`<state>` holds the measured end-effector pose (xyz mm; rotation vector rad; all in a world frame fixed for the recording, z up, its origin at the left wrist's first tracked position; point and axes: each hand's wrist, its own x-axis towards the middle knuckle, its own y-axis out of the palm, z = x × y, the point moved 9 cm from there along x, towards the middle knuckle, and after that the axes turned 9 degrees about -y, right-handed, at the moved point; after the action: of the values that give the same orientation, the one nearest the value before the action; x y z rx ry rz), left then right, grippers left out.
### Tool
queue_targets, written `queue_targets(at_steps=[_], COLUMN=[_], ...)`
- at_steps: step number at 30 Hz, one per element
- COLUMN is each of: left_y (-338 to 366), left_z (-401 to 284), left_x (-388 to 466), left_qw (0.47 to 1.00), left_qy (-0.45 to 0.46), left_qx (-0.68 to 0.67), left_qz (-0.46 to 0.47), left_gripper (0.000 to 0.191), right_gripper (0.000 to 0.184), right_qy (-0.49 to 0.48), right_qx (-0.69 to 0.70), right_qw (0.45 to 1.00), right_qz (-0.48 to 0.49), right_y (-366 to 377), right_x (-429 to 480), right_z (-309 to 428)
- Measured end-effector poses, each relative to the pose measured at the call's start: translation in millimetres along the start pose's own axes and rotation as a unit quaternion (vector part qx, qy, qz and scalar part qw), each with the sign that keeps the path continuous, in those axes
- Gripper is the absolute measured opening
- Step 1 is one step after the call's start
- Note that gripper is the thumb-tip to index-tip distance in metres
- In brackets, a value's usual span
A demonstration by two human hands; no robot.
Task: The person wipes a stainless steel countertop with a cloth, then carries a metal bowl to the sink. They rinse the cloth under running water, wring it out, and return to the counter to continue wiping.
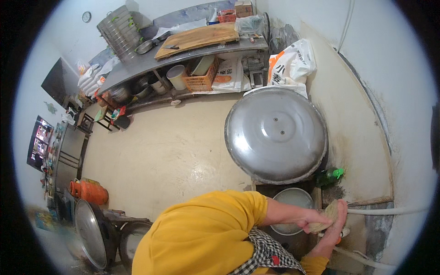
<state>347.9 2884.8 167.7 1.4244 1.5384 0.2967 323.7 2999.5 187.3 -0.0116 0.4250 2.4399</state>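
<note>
Both hands are at the lower right, beyond the yellow sleeves and checked apron. My left hand (312, 219) grips one part of a bunched, yellowish-grey cloth (322, 225). Against the other side of the cloth lies my right hand (339, 213), its fingers pointing up the picture and partly hidden. Below and to the left of the hands is a round metal basin (291, 196), partly covered by my left forearm; it stands in a dark sink. A tap (343, 232) with an orange part is close beside my right wrist.
A large domed metal lid (275, 134) lies above the sink. Next to it are a green bottle (328, 177) and a white sack (292, 63). A long metal table (137, 68) bears a wooden board (199, 37) and stacked steamers (118, 34). An orange gas cylinder (90, 192) is at left.
</note>
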Motion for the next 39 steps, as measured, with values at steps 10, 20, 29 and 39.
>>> queue_targets(at_steps=[10, 20, 29, 39], left_y=[-79.2, -44.1, 84.3, 102.6], left_z=[10.6, -16.9, -24.3, -45.2], left_x=[66.8, 9.3, 4.9, -3.0], left_qw=[0.727, 0.917, 0.931, 0.931], left_qy=[0.059, 0.087, 0.062, 0.114], left_qx=[0.575, 0.294, -0.329, -0.301], left_qz=[-0.370, -0.257, 0.146, 0.172], left_gripper=[0.062, 0.051, 0.045, 0.039], right_gripper=[0.025, 0.063, 0.075, 0.048], right_qy=[0.057, 0.162, -0.114, -0.150], right_qx=[-0.410, 0.128, 0.452, 0.333], right_qw=[0.909, 0.973, 0.846, 0.930], right_qz=[-0.057, -0.099, 0.259, 0.045], right_y=[-80.2, -66.8, 30.6, -1.6], right_x=[17.0, -10.7, -14.3, -34.4], right_z=[-119.4, -73.1, 40.5, 72.9])
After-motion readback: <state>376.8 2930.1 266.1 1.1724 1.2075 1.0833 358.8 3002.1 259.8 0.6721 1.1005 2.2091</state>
